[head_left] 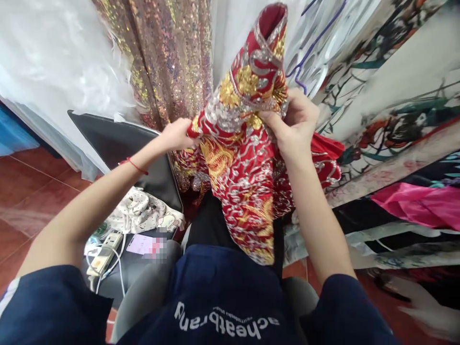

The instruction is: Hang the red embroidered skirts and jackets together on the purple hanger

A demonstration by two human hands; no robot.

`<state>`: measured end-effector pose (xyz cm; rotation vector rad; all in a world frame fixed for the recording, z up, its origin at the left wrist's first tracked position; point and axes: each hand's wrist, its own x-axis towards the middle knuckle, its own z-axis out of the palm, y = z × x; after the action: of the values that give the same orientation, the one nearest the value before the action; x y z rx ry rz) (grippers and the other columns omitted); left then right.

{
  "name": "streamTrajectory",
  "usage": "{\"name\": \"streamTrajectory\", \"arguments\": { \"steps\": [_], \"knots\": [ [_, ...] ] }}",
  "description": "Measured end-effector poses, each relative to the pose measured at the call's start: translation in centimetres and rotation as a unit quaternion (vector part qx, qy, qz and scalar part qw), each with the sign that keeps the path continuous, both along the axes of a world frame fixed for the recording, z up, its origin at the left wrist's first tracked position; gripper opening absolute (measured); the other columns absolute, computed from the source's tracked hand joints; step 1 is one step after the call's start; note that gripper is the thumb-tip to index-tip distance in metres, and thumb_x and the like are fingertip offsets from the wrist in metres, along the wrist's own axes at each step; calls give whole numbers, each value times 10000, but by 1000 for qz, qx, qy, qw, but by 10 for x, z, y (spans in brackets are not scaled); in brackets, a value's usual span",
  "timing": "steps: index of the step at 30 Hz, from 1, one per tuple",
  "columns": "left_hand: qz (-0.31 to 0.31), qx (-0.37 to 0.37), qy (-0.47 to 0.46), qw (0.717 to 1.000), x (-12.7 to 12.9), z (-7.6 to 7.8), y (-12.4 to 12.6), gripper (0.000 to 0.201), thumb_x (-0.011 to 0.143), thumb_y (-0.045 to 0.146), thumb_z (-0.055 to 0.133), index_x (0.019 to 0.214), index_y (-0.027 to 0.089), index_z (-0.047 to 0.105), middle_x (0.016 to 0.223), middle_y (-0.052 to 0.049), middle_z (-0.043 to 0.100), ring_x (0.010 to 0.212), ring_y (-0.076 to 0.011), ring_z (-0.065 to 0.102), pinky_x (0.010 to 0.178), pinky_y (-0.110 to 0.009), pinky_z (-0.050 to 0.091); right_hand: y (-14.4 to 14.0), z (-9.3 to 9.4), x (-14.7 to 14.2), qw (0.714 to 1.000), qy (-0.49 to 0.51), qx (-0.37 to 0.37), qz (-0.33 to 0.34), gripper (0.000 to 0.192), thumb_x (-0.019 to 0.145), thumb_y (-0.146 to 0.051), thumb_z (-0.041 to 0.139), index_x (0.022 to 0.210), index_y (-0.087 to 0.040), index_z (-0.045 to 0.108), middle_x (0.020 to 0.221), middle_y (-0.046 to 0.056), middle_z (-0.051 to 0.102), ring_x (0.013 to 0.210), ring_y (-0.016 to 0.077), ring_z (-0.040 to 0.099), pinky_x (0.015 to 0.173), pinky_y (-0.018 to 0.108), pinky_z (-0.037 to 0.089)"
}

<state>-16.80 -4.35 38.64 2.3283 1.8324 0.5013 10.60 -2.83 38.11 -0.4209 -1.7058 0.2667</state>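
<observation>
A red garment (247, 167), covered in silver and gold sequin embroidery, is held up in front of me and hangs down over my lap. Its upper part forms a tube, perhaps a sleeve or collar, with the red-lined opening at the top. My left hand (178, 134) pinches the garment's left edge. My right hand (298, 122) grips the tube's right side, thumb in front and the other fingers partly hidden behind the cloth. More red cloth shows behind my right wrist.
On a black chair (118, 141) at my left lie a dotted white cloth (134, 211), a power strip (104, 254) with white cables, and a pinkish card (141, 244). Sequined fabric (179, 57) and white garments hang ahead. At right hang a floral-print cloth (388, 115) and a purple hanger (309, 52).
</observation>
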Motion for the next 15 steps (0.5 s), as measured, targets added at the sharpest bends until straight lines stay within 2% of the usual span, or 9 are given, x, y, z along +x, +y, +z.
{"name": "streamTrajectory", "arguments": {
  "steps": [3, 6, 10, 15],
  "knots": [
    [120, 32, 55, 991, -16, 17, -8, 338, 822, 364, 598, 1020, 112, 707, 1108, -158, 719, 1129, -339, 640, 965, -444, 463, 17, 6, -15, 999, -29, -10, 16, 353, 832, -566, 714, 880, -223, 645, 887, -21, 674, 944, 201, 685, 927, 445, 567],
    [174, 82, 30, 981, -40, 24, -14, 381, 817, 352, 554, 1076, 121, 713, 1185, -143, 712, 1229, -343, 596, 992, -425, 424, 21, 11, -34, 995, -87, -36, 23, 352, 847, -586, 687, 915, -246, 630, 937, -9, 684, 981, 210, 669, 923, 425, 567],
    [201, 112, -7, 973, -77, 26, -18, 500, 815, 435, 557, 1210, 154, 678, 1272, -95, 689, 1268, -290, 550, 983, -384, 396, 11, 14, -70, 986, -168, -18, -1, 267, 911, -517, 637, 921, -252, 604, 966, 15, 684, 980, 207, 648, 930, 387, 558],
    [178, 84, 23, 980, -116, 25, -29, 683, 846, 581, 576, 1357, 128, 553, 1167, -23, 707, 1377, -246, 376, 1047, -377, 285, 2, 8, -136, 951, -300, 37, -62, 181, 998, -382, 507, 1078, -234, 573, 1068, 59, 670, 1052, 222, 633, 976, 391, 543]
  ]
}}
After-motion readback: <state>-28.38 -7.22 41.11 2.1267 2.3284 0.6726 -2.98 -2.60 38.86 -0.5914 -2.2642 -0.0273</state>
